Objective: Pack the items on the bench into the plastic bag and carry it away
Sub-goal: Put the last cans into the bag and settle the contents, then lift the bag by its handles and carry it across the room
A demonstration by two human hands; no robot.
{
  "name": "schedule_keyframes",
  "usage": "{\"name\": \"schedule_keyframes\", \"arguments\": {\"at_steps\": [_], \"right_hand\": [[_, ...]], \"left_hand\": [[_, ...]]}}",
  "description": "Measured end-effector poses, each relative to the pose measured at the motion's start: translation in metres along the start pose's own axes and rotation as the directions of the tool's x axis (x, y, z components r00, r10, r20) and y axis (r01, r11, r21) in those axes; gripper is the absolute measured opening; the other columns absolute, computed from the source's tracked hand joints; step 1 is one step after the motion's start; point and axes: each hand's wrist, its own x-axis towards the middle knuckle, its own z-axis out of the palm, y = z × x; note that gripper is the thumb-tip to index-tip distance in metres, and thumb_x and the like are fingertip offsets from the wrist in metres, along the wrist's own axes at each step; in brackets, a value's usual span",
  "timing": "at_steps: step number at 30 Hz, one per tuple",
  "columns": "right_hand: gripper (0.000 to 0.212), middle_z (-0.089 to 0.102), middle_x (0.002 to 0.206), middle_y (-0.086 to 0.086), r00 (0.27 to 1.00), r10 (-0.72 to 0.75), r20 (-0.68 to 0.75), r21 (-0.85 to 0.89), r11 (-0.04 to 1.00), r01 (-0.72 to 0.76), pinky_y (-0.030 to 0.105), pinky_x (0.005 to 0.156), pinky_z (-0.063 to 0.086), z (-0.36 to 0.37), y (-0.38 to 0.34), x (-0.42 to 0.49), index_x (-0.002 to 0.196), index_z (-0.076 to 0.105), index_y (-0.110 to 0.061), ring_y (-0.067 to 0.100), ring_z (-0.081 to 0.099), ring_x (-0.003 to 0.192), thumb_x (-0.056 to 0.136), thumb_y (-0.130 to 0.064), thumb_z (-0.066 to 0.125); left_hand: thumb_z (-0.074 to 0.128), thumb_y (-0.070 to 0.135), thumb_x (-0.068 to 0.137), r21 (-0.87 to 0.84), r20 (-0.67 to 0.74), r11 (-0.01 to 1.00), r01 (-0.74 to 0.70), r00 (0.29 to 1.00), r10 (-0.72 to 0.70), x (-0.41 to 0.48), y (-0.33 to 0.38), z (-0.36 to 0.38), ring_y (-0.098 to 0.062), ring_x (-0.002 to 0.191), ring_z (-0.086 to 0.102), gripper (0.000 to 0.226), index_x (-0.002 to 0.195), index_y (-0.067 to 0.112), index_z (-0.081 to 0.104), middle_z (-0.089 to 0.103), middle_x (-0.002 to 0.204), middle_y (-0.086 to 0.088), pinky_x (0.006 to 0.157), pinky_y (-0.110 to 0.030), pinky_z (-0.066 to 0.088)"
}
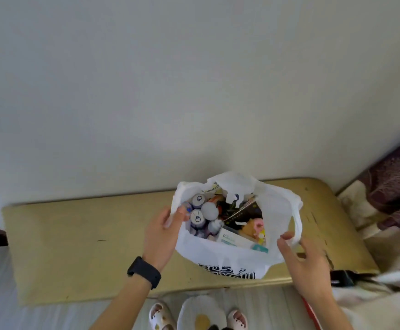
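Obs. 1: white plastic bag with black lettering [230,258] stands upright on the tan padded bench [87,234], between my two hands, mouth open toward the camera.

Obs. 2: left hand [163,231] is at the bag's left rim. Thumb and fingers pinch the plastic edge there. Black wristband [144,271] on that wrist.

Obs. 3: right hand [301,260] is at the bag's right side, fingers curled. The fingertips [287,236] touch the right handle loop [297,225]. The hand is motion-blurred, so I cannot tell whether it actually grips the loop.

Obs. 4: contents visible inside. Purple-and-white drink cans [197,219] sit nearest the left hand, with a white ball [209,210] just beside them. A white carton with teal print [234,239] lies along the near wall. A yellow-and-pink plush toy [253,228] sits nearer the right hand. A dark flat packet [241,210] stands tilted behind it.

Obs. 5: below the hands, pale slippers [159,316] on the floor. Beyond the right hand, purple patterned fabric [396,186].
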Motion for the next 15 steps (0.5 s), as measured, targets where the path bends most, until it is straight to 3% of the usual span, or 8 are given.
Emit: {"name": "schedule_keyframes", "arguments": {"at_steps": [3, 6, 8, 11, 15], "right_hand": [[0.028, 0.064, 0.096, -0.008, 0.994, -0.099, 0.05, -0.113, 0.988, 0.104, 0.016, 0.07, 0.038, 0.014, 0.016, -0.009, 0.105, 0.067, -0.023, 0.008, 0.057, 0.09, 0.102, -0.036, 0.042], [0.049, 0.063, 0.079, 0.001, 1.0, -0.026, 0.004, -0.031, 0.999, 0.026, 0.01, 0.056, 0.037, 0.023, 0.009, -0.018, 0.085, 0.064, -0.011, 0.002, 0.052, 0.064, 0.106, -0.036, 0.028], [0.048, 0.051, 0.063, 0.004, 0.992, 0.034, -0.12, 0.157, 0.987, -0.015, 0.016, 0.049, 0.032, 0.023, -0.012, -0.024, 0.071, 0.051, 0.0, 0.005, 0.04, 0.051, 0.107, -0.027, 0.033], [0.036, 0.035, 0.059, -0.003, 0.969, 0.115, -0.218, 0.342, 0.939, -0.035, 0.029, 0.054, 0.027, 0.02, -0.048, -0.027, 0.065, 0.039, -0.008, 0.005, 0.031, 0.051, 0.101, -0.011, 0.039], [0.036, 0.029, 0.054, -0.009, 0.949, 0.145, -0.281, 0.461, 0.887, 0.001, 0.031, 0.056, 0.023, 0.02, -0.087, -0.037, 0.062, 0.031, -0.013, 0.007, 0.026, 0.055, 0.097, -0.014, 0.041]], "left_hand": [[0.033, 0.059, 0.098, -0.015, -0.108, 1.0, -0.001, 0.994, -0.001, -0.011, -0.024, 0.007, -0.003, 0.062, 0.054, 0.061, 0.07, 0.012, 0.062, 0.065, 0.069, 0.004, 0.057, -0.014, 0.036], [0.024, 0.067, 0.095, -0.105, -0.169, 0.994, -0.032, 0.986, 0.014, -0.021, -0.033, 0.006, -0.009, 0.048, 0.028, 0.069, 0.065, 0.006, 0.034, 0.034, 0.055, 0.0, 0.045, -0.018, 0.023], [0.03, 0.056, 0.099, -0.257, -0.171, 0.966, -0.022, 0.985, -0.023, -0.02, -0.025, -0.003, -0.01, 0.049, 0.02, 0.055, 0.063, 0.015, 0.028, 0.024, 0.053, 0.005, 0.045, -0.022, 0.018], [0.036, 0.033, 0.106, -0.431, -0.15, 0.903, 0.001, 0.986, -0.073, -0.013, -0.008, -0.027, -0.009, 0.046, 0.016, 0.053, 0.055, 0.022, 0.025, 0.02, 0.049, 0.011, 0.044, -0.022, 0.016], [0.04, 0.027, 0.105, -0.518, 0.004, 0.855, 0.034, 0.999, -0.037, -0.008, 0.013, -0.057, -0.01, 0.047, 0.012, 0.054, 0.054, 0.025, 0.022, 0.015, 0.055, 0.007, 0.046, -0.02, 0.017]]}}
